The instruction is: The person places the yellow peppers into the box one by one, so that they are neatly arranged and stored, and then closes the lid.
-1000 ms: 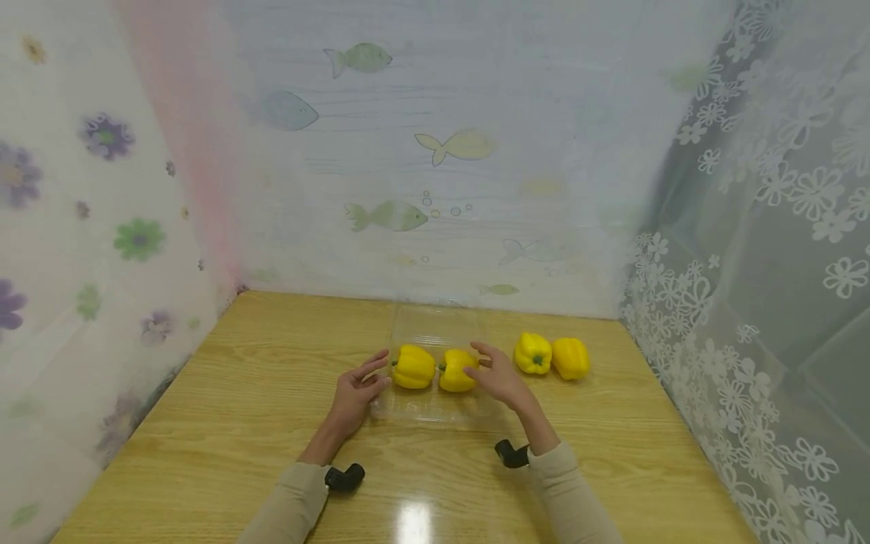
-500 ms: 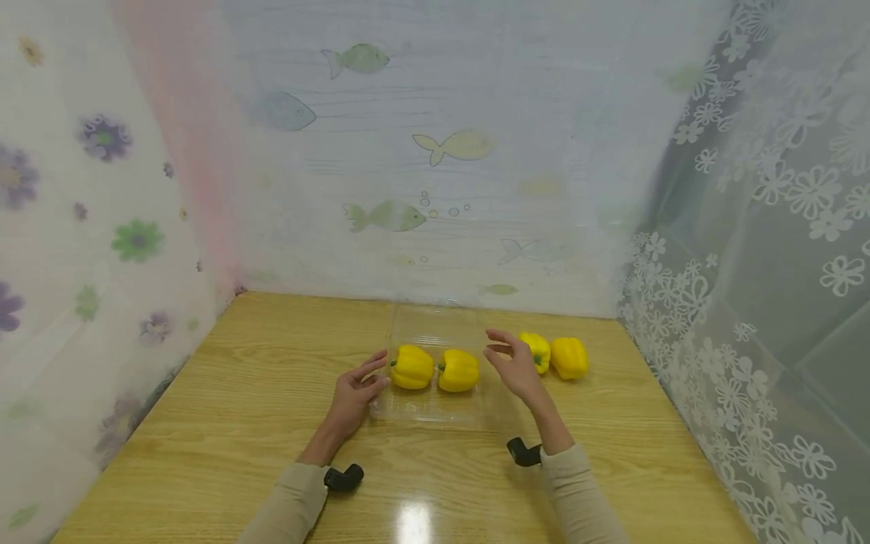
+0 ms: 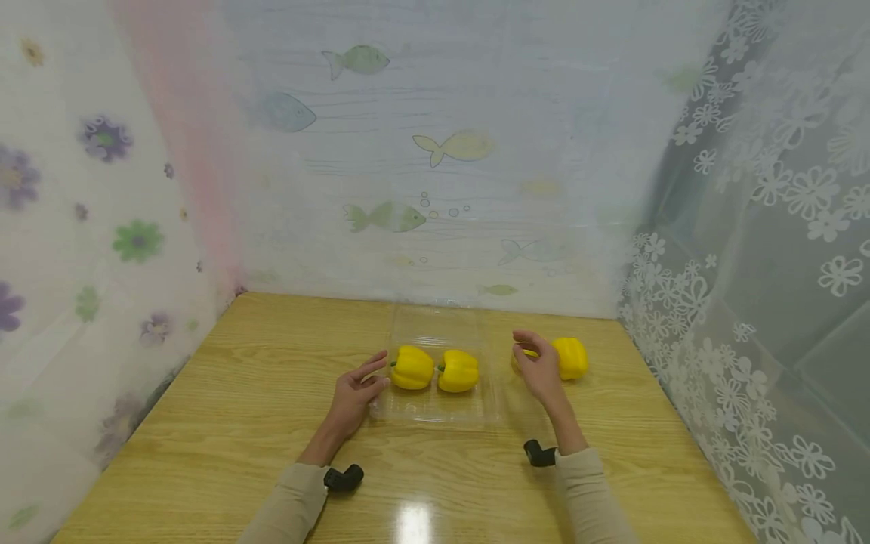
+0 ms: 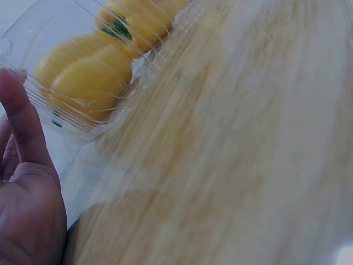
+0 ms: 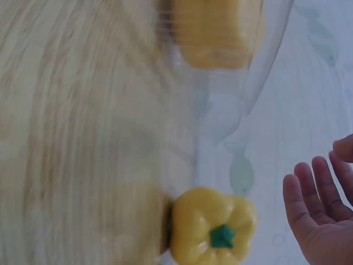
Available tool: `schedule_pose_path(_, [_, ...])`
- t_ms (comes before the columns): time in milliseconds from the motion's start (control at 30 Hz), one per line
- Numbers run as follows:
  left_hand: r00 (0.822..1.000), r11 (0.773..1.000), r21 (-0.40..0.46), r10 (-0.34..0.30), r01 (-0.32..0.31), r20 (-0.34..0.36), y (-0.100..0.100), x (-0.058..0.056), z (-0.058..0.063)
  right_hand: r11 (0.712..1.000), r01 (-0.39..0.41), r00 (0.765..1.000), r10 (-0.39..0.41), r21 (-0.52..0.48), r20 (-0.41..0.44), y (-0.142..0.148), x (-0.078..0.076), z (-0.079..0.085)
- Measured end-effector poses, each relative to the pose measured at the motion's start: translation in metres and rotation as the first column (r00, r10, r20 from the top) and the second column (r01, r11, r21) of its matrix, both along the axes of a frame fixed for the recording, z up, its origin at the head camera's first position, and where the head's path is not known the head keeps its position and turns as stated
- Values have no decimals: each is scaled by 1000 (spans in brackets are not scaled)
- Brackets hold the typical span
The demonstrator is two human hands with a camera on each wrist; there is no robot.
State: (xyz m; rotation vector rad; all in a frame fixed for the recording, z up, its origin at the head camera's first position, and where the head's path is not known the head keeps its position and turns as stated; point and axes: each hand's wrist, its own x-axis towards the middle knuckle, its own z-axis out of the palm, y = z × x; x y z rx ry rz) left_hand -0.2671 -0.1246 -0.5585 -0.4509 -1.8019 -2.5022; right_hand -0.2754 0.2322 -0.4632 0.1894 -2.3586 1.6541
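Yellow peppers (image 3: pixel 412 368) lie in the clear container (image 3: pixel 428 412), whose side our left hand (image 3: pixel 352 397) touches, fingers extended; our right hand (image 3: pixel 541 372), loosely spread and holding nothing, hangs near another pepper (image 5: pixel 201 226).

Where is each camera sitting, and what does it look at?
Head: on the person's head, looking forward and down at the table, clear box and yellow peppers; the left hand, right hand and both sleeves show.
Left wrist: on that wrist, looking past the left hand, partly seen at the left edge, towards two peppers in the box.
Right wrist: on that wrist, looking at the box's end and a loose pepper; the right hand shows at the right edge.
Shared: both wrist views show the box.
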Motion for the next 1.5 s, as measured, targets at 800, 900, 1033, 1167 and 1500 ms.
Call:
schedule_pose_path(800, [1000, 1000, -5, -4, 4, -2, 0, 0, -1, 980, 150, 961, -175, -129, -213, 60, -3, -6])
schedule_pose_path(900, [1000, 1000, -5, -5, 5, -4, 0, 0, -1, 973, 170, 952, -204, -158, -229, 70, -11, -11])
schedule_pose_path(1033, [1000, 1000, -2, 1, -1, 0, 0, 1, 0, 964, 215, 945, -245, -154, -217, 83, -24, -26])
schedule_pose_path(1167, [1000, 1000, -1, 4, -4, 9, 0, 2, 0, 953, 292, 940, -301, -77, -160, 93, -30, -36])
schedule_pose_path(1500, [1000, 1000, 3, 14, -14, 18, 0, 1, 1, 951, 297, 948, -305, 87, 90, 95, -24, -41])
